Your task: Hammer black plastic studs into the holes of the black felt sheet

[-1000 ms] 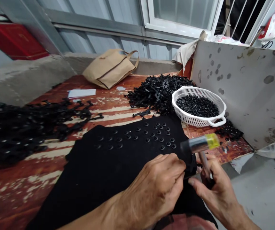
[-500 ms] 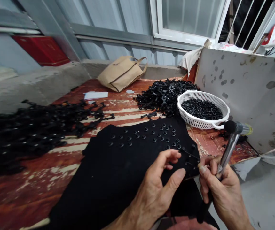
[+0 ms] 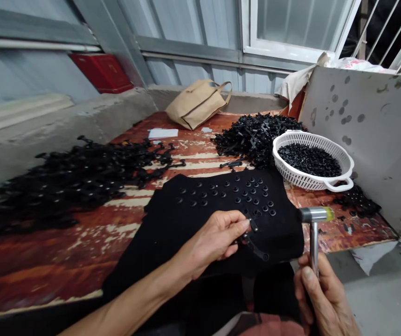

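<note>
My left hand (image 3: 214,235) is closed, thumb and fingers pinching a small black strap-like part with shiny metal ends (image 3: 252,225) low over the black cloth (image 3: 186,238). A second black strip (image 3: 256,249) with a round end lies on the cloth beside those fingers. My right hand (image 3: 321,294) is wrapped round the handle of a mallet (image 3: 313,240), its head upright with one black face and one yellow face, at the cloth's right edge. Several small round black pieces (image 3: 248,192) sit spread over the far part of the cloth.
A white plastic basket (image 3: 349,163) of small black parts stands at the right. Heaps of black parts lie behind (image 3: 256,135) and at the left (image 3: 81,177). A beige bag (image 3: 197,105) rests near the wall, and a grey panel (image 3: 368,121) borders the right side.
My left hand has gone from open to pinching the strap-like part over the cloth. My right hand has moved lower with the mallet, whose head now stands beside the cloth. The view has turned left.
</note>
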The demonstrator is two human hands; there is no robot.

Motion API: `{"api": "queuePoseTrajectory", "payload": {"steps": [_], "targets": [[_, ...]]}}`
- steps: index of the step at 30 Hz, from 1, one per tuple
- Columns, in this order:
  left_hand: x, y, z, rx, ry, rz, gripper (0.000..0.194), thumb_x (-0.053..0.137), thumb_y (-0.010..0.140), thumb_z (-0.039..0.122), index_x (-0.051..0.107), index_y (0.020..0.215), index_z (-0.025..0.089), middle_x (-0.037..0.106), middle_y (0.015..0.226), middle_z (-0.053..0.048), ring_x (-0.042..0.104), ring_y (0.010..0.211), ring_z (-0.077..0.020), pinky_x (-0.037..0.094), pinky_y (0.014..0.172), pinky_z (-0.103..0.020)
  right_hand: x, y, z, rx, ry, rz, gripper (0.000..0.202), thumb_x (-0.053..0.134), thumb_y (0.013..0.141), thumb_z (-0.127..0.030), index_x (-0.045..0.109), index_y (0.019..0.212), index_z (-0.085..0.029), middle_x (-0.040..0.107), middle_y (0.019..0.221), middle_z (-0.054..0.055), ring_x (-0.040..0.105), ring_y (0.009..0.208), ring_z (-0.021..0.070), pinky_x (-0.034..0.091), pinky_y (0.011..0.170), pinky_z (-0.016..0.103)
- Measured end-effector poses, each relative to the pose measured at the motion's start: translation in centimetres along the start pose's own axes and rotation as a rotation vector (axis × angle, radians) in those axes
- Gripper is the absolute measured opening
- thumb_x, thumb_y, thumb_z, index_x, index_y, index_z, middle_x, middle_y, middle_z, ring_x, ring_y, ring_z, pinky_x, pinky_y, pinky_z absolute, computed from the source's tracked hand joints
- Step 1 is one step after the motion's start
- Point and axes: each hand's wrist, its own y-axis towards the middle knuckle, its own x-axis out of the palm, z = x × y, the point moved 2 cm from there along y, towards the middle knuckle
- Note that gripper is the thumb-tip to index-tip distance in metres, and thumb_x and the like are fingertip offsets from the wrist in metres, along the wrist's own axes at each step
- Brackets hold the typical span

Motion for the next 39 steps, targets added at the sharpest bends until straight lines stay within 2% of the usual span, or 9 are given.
{"api": "queuePoseTrajectory", "payload": {"steps": [3,8,12,21,27,31,36,38,39], "targets": [[-0.6,0.7,0.1,-0.04,-0.021,-0.026,0.051,0.066,0.065,0.063,0.053,0.073,0.014,0.053,0.06,0.003,0.03,0.038,-0.0004,0.011,0.038,-0.015,-0.6,-0.2,0.2,0.01,-0.026,0.079,0.059,0.064,0.077,-0.067,0.06,0.114,-0.021,0.05,0.056,-0.007,0.033,0.041,0.0032,0.024,0.039,0.014],[-1.0,1.4,0.3,-0.042,0.006,-0.033,0.049,0.066,0.066,0.06,0.054,0.075,0.014,0.055,0.06,0.002,0.03,0.038,-0.0002,0.012,0.038,-0.014,-1.4,0.1,1.5,0.031,0.023,0.072,0.056,0.063,0.08,-0.062,0.06,0.121,-0.023,0.055,0.065,-0.004,0.036,0.04,0.0037,0.026,0.038,0.015],[-1.0,1.7,0.7,-0.073,0.021,0.015,0.045,0.066,0.065,0.057,0.054,0.074,0.014,0.055,0.059,0.002,0.029,0.037,-0.0003,0.011,0.037,-0.015,-1.6,0.3,2.3,0.064,0.104,0.058,0.056,0.066,0.08,-0.059,0.06,0.122,-0.023,0.054,0.063,-0.005,0.036,0.04,0.0028,0.026,0.039,0.014],[-1.0,2.2,0.6,-0.094,0.01,0.008,0.042,0.066,0.067,0.054,0.054,0.075,0.014,0.055,0.059,0.002,0.029,0.037,0.0003,0.011,0.037,-0.014,-1.5,0.4,1.8,0.079,0.081,0.053,0.061,0.067,0.078,-0.06,0.061,0.122,-0.019,0.048,0.056,-0.006,0.034,0.039,0.004,0.024,0.037,0.014],[-1.1,2.1,0.5,-0.108,0.019,0.016,0.04,0.066,0.068,0.053,0.054,0.074,0.014,0.055,0.059,0.002,0.029,0.037,-0.0001,0.011,0.037,-0.014,-1.6,0.4,1.7,0.1,0.051,0.065,0.061,0.067,0.076,-0.063,0.062,0.121,-0.022,0.049,0.059,-0.006,0.034,0.038,0.0034,0.025,0.036,0.013],[-1.1,2.0,0.4,-0.09,0.001,-0.009,0.044,0.067,0.067,0.056,0.054,0.074,0.014,0.055,0.06,0.001,0.028,0.038,-0.0001,0.01,0.037,-0.014,-1.5,0.5,1.6,0.047,0.031,0.054,0.055,0.064,0.08,-0.06,0.062,0.12,-0.023,0.049,0.06,-0.006,0.035,0.038,0.0041,0.029,0.034,0.014],[-1.2,2.1,0.2,-0.066,0.032,-0.019,0.042,0.064,0.07,0.056,0.054,0.075,0.015,0.055,0.06,0.002,0.028,0.038,-0.0007,0.011,0.037,-0.014,-1.9,0.3,2.1,0.047,-0.008,0.039,0.054,0.06,0.084,-0.06,0.062,0.123,-0.022,0.048,0.058,-0.006,0.033,0.037,0.0043,0.028,0.033,0.014],[-1.2,2.1,0.2,-0.054,0.062,-0.013,0.039,0.061,0.072,0.054,0.054,0.074,0.015,0.054,0.059,0.002,0.028,0.038,-0.001,0.012,0.037,-0.014,-2.3,0.3,2.1,0.015,-0.111,0.054,0.052,0.055,0.088,-0.058,0.063,0.124,-0.022,0.052,0.058,-0.004,0.041,0.039,0.0071,0.034,0.034,0.015],[-1.2,2.1,0.3,-0.045,0.081,-0.012,0.038,0.06,0.073,0.053,0.054,0.073,0.016,0.054,0.058,0.002,0.028,0.038,-0.0011,0.012,0.037,-0.013,-2.6,0.3,1.8,-0.044,-0.191,0.066,0.048,0.054,0.09,-0.056,0.064,0.125,-0.023,0.059,0.062,-0.002,0.052,0.046,0.0101,0.043,0.039,0.016]]}}
